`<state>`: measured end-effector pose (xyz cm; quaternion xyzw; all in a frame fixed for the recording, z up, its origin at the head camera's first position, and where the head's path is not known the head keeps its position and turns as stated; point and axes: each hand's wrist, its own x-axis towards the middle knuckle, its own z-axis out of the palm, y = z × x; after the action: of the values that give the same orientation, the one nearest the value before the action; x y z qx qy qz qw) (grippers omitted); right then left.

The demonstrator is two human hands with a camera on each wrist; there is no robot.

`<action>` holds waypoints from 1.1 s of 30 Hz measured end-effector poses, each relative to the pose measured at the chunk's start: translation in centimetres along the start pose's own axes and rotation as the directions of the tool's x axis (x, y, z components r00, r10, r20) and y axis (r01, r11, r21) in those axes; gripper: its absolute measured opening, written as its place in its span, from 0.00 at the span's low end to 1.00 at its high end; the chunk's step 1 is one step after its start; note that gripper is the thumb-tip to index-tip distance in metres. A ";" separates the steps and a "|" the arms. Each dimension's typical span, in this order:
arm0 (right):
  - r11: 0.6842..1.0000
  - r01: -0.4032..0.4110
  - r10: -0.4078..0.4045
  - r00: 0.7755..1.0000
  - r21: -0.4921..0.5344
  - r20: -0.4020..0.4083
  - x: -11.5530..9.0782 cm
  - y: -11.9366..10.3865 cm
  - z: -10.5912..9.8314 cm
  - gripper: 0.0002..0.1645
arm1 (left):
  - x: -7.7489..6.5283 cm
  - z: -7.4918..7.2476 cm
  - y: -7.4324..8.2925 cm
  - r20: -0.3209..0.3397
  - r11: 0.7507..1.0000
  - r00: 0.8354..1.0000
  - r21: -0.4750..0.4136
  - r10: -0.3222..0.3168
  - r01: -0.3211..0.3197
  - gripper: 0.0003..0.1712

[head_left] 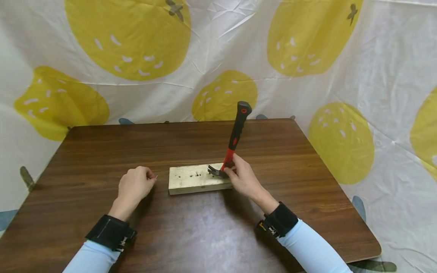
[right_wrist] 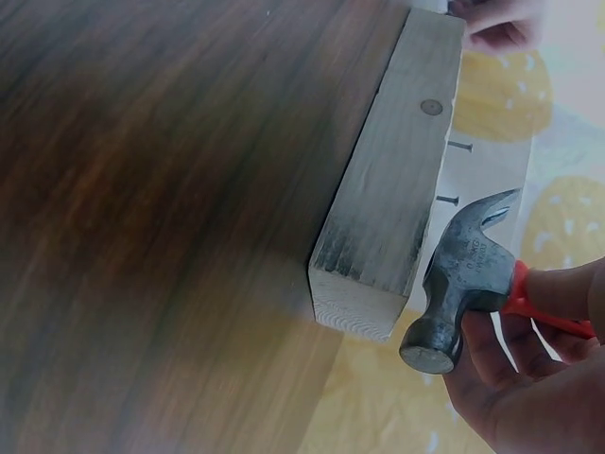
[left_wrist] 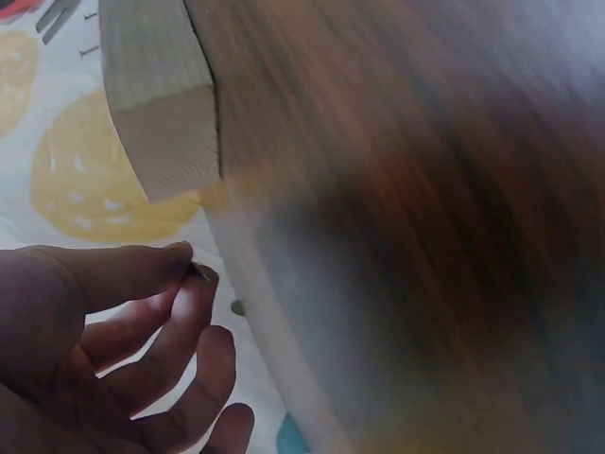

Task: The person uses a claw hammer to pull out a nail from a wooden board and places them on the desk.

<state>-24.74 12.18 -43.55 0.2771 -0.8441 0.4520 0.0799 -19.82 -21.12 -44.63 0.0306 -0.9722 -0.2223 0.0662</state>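
A pale wooden block (head_left: 191,178) lies on the table, with nails (right_wrist: 460,146) standing up from its top face. My right hand (head_left: 245,178) holds a claw hammer (head_left: 236,131) low on its red neck, close to the steel head (right_wrist: 473,265). The black grip points up and away, and the head is over the block's right part. Left of the block, my left hand (head_left: 134,185) pinches a small thin nail (left_wrist: 200,272) between thumb and index finger. The other fingers of that hand are loosely bent. Most of this nail is hidden by the fingertips.
The brown wood-grain table (head_left: 112,148) carries the block near its middle. Behind it and on the right hangs a white cloth (head_left: 218,41) with yellow fruit prints. Each wrist wears a black strap (head_left: 281,220) with a small device.
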 end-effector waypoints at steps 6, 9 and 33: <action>1.000 -0.011 0.012 1.000 -0.022 0.011 0.0 0.0 -0.2 0.11 | -0.2 -0.4 -1.0 0.087 0.996 0.993 0.041 -0.079 0.075 0.10; 0.999 -0.009 0.010 1.000 -0.036 0.012 0.1 0.1 -0.2 0.11 | -0.2 -0.4 -1.5 0.107 0.995 0.990 0.047 -0.096 0.091 0.12; 0.995 0.035 -0.032 0.999 -0.095 0.034 0.5 0.6 -0.3 0.12 | 0.1 -0.7 -3.2 0.134 0.984 0.976 0.066 -0.173 0.165 0.08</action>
<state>-25.46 12.47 -43.63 0.2946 -0.8611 0.4051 0.0867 -19.77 -24.30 -45.38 0.0993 -0.9740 -0.2024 -0.0219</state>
